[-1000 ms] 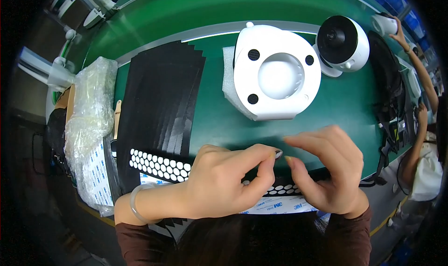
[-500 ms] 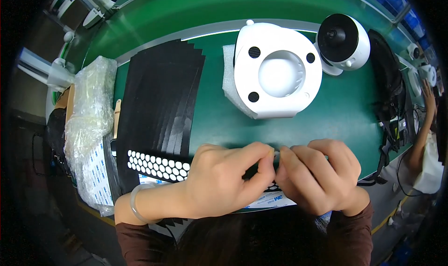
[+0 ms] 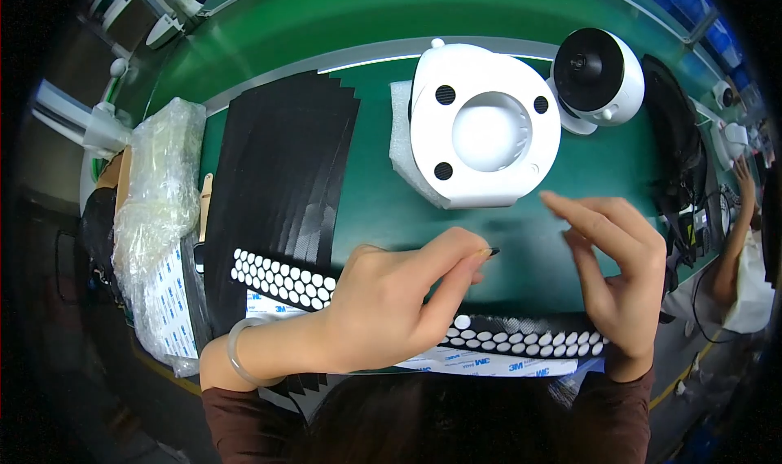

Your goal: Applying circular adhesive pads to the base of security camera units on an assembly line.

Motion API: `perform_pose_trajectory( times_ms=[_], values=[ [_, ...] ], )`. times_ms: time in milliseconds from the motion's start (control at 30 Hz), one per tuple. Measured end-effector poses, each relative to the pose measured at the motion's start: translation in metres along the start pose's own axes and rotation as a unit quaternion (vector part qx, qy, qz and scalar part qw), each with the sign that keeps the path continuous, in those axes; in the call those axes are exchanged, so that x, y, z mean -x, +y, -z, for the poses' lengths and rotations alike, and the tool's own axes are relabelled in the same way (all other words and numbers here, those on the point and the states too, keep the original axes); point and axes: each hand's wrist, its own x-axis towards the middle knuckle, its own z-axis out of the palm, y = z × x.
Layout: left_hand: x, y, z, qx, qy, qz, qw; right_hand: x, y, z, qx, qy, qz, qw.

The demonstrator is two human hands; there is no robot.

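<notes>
My left hand (image 3: 399,297) pinches a small black adhesive pad (image 3: 494,253) between thumb and fingertips. To its right, my right hand (image 3: 619,264) has its index finger and thumb spread, with nothing between them. Below both hands lies a black sheet (image 3: 529,326) with rows of round white cut-outs over white-and-blue printed backing (image 3: 489,365); my left forearm covers part of it. Beyond the hands, a white rounded plastic housing (image 3: 430,130) rests on white foam (image 3: 401,142). Three round black pads sit on its upper face around a large round hollow.
A white ball-shaped device with a black front (image 3: 627,69) stands at the back right. Stacked black sheets (image 3: 281,154) lie at the left, beside a clear plastic-wrapped bundle (image 3: 163,171) and a wooden stick (image 3: 205,207). Black straps (image 3: 672,138) line the right edge; another person's arm (image 3: 737,236) shows beyond.
My hands have come apart. The right hand has moved up and right, its fingers opening, while the left stays nearly in place with the black pad. More of the dotted sheet shows.
</notes>
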Motion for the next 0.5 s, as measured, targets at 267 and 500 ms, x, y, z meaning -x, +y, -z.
perform_pose_trajectory(
  times_ms=[267, 500],
  values=[
    [0.005, -0.010, 0.001, -0.339, 0.040, -0.281, 0.897, -0.028, 0.003, -0.003, -0.515, -0.352, -0.319, 0.713],
    [0.002, 0.002, 0.005, -0.410, -0.008, -0.316, 0.855, -0.026, 0.008, -0.001, -0.571, -0.368, -0.329, 0.655]
  ],
)
